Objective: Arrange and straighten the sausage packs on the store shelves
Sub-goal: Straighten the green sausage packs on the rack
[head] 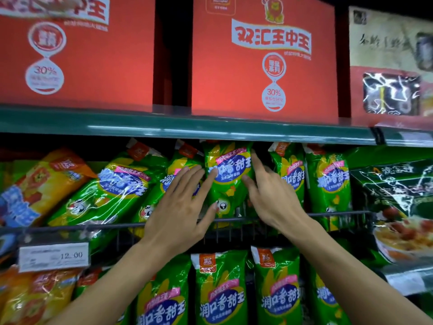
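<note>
Both hands (178,207) (271,198) raised, fingers (199,179) straight

2 hands reach in, the left hand (174,207) and the right hand (273,194). 5 green sausage packs (228,174) show on the middle shelf, and at least 4 more green packs (221,289) on the shelf below, some cut off by arms. 2 orange packs (50,181) show at the left. 2 red cartons (264,66) stand on top. 1 price tag (54,256) hangs on the rail.
</note>
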